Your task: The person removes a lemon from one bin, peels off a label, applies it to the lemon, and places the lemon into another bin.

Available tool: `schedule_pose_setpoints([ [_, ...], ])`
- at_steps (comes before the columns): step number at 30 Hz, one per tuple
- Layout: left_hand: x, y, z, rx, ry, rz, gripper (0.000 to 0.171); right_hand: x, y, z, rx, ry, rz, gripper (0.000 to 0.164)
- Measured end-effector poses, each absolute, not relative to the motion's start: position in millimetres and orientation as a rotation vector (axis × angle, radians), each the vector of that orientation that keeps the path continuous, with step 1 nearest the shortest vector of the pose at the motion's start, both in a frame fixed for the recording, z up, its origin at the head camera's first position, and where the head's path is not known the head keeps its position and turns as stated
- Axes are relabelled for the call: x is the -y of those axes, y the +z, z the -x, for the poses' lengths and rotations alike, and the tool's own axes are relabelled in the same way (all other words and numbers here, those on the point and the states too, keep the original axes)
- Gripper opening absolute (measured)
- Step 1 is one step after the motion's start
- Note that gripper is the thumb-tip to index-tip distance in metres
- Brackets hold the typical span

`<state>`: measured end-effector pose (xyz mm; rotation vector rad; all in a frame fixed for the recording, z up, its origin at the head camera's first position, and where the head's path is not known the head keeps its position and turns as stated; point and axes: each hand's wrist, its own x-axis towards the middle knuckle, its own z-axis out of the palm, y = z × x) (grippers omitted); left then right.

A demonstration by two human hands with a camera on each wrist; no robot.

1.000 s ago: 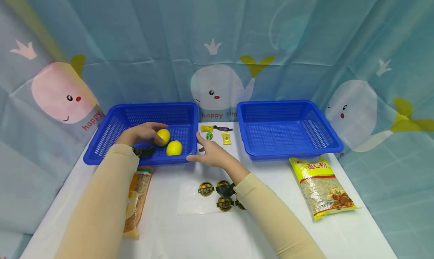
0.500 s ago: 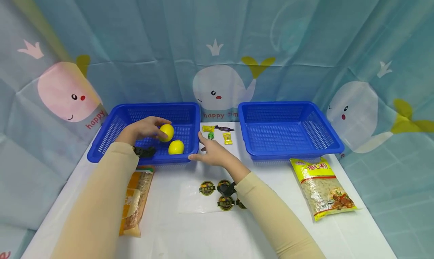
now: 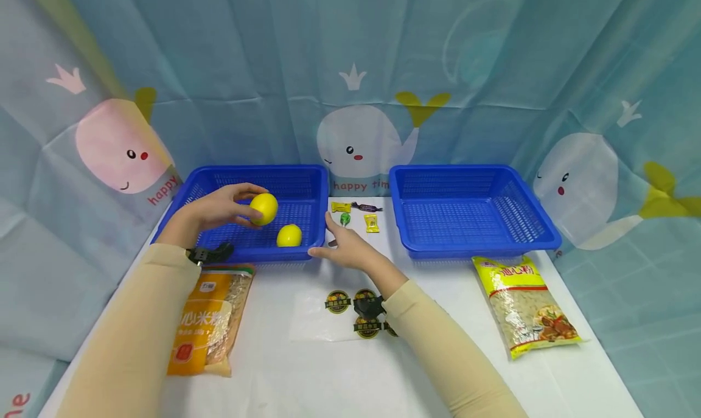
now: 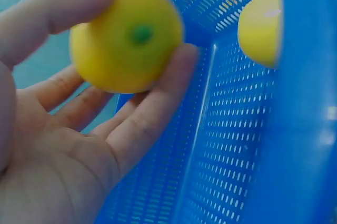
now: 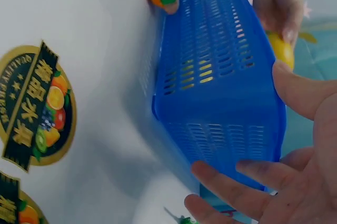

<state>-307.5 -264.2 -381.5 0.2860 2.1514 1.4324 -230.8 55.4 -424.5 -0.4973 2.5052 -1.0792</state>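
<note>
My left hand (image 3: pixel 221 206) holds a yellow lemon (image 3: pixel 264 209) between thumb and fingers, raised over the left blue basket (image 3: pixel 191 247). In the left wrist view the lemon (image 4: pixel 126 39) shows a green spot at one end. A second lemon (image 3: pixel 289 236) lies inside that basket near its front right corner. My right hand (image 3: pixel 350 247) is at this corner from outside. In the right wrist view its thumb (image 5: pixel 295 89) rests at the rim, and its other fingers spread straight along the outer wall.
Right stands another blue basket (image 3: pixel 402 238). Wrapped candies (image 3: pixel 372 223) and a green lollipop (image 3: pixel 345 219) lie between the baskets. An orange food bag (image 3: pixel 205 320) is at front left, a yellow pasta bag (image 3: pixel 528 305) at right, and a clear printed plastic bag (image 3: pixel 317 327) between.
My left hand has lifted the lemon up from the basket floor, then drawn it slightly left. The right hand keeps its place at the basket corner. The head view has shifted slightly.
</note>
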Motion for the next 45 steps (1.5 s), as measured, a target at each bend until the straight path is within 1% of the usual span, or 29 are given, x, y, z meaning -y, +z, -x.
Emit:
schedule_pose_setpoints([
  [4, 268.8, -382.0, 291.2, -2.174, 1.516, -0.326, 0.067, -57.0, -429.8, 227.5, -2.504, -1.116, 0.463, 0.105],
  [10, 264.6, -380.9, 261.0, -2.143, 1.619, -0.439, 0.064, -70.7, -426.3, 217.0, -2.516, -1.146, 0.481, 0.096],
  [16, 233.2, -386.2, 242.1, -2.126, 1.585, -0.591, 0.06, -84.5, -420.1, 202.2, -2.464, -1.4, 0.534, 0.08],
  [22, 201.7, -393.5, 225.6, -2.147, 1.548, -0.602, 0.058, -85.3, -415.0, 187.8, -2.438, -1.668, 0.549, 0.07],
  [25, 186.5, -393.6, 215.2, -2.131, 1.583, -0.664, 0.054, -83.3, -413.5, 183.6, -2.463, -1.758, 0.541, 0.066],
  [28, 170.6, -390.8, 203.3, -2.111, 1.598, -0.733, 0.053, -83.1, -412.1, 179.6, -2.469, -1.808, 0.555, 0.065],
  [31, 157.2, -386.7, 191.6, -2.112, 1.595, -0.774, 0.052, -87.2, -411.7, 174.1, -2.443, -1.857, 0.579, 0.063],
  [34, 145.8, -385.7, 181.5, -2.162, 1.583, -0.8, 0.055, -94.4, -413.5, 168.7, -2.401, -1.897, 0.601, 0.06],
  [37, 131.9, -389.6, 172.7, -2.275, 1.551, -0.824, 0.065, -102.6, -416.7, 162.8, -2.363, -1.919, 0.613, 0.058],
  [40, 116.3, -397.3, 165.1, -2.403, 1.542, -0.775, 0.074, -110.2, -418.6, 156.1, -2.334, -1.965, 0.576, 0.056],
  [42, 106.6, -403.8, 161.1, -2.452, 1.584, -0.729, 0.074, -114.8, -419.7, 152.3, -2.328, -2.009, 0.542, 0.055],
  [45, 94.5, -413.3, 155.8, -2.507, 1.669, -0.648, 0.066, -121.4, -421.7, 148.7, -2.342, -2.042, 0.501, 0.053],
])
